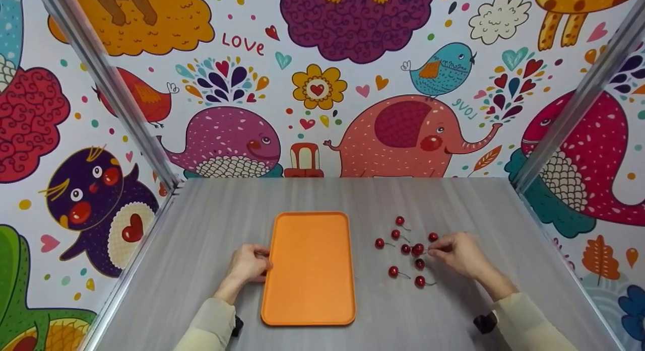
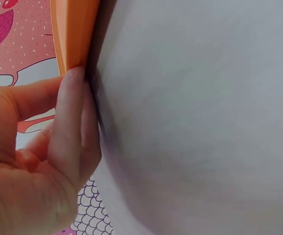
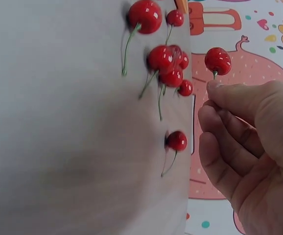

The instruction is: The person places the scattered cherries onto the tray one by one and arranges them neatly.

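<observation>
An orange rectangular tray [image 1: 310, 270] lies lengthwise on the grey table. My left hand [image 1: 248, 264] holds it at the left edge, the fingertips [image 2: 74, 81] right against its outer side wall. To the right of the tray, my right hand [image 1: 461, 253] pinches the thin green stem of a red cherry [image 3: 217, 61] between thumb and fingertips. That cherry is held up off the table, overlapping the cluster in the head view. Several other cherries with stems lie around it, among them one cherry [image 1: 420, 281] nearest me and one cherry [image 1: 399, 220] farthest back.
The grey table [image 1: 221, 210] meets a wall [image 1: 312, 49] printed with cartoon animals. Metal posts [image 1: 554, 124] rise at its back corners, and a metal edge [image 1: 126, 275] runs along the left side.
</observation>
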### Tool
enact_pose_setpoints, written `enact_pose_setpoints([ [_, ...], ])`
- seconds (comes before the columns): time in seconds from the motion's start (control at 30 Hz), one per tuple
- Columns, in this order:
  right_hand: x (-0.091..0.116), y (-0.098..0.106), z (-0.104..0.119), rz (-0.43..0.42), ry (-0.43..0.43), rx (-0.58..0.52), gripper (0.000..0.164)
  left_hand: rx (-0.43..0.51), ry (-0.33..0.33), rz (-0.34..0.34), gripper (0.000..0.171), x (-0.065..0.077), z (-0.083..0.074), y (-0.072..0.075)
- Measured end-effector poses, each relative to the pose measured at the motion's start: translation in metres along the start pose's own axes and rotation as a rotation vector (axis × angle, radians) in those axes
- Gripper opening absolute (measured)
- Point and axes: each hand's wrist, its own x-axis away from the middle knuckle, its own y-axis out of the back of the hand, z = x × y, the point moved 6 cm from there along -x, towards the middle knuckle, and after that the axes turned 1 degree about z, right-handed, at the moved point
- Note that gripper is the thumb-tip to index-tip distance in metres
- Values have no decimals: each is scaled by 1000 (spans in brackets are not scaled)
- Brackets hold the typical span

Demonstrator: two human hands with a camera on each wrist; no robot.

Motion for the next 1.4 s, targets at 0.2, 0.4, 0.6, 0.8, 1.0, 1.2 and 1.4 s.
enact_pose_setpoints([
  [0.2, -11, -8, 15, 3, 46, -14, 6, 16, 14, 11, 37, -1, 0, -1],
  [0.4, -24, -19, 26, 23, 65, -48, 7, 15, 21, 12, 38, 0, 0, 0],
  [0.6, -35, -29, 40, 37, 85, -92, 7, 28, 18, 10, 40, -1, 0, 0],
  [0.8, -46, -39, 51, 61, 85, -119, 8, 19, 19, 4, 37, 0, 0, 0],
  [1.0, -55, -48, 60, 46, 132, -115, 6, 11, 23, -2, 37, 1, 1, -1],
  [1.2, -66, -57, 68, 67, 168, -143, 6, 36, 14, -5, 38, 0, 0, -1],
  [1.4, -77, -68, 77, 117, 149, -166, 11, 14, 8, -12, 36, 0, 1, -1],
])
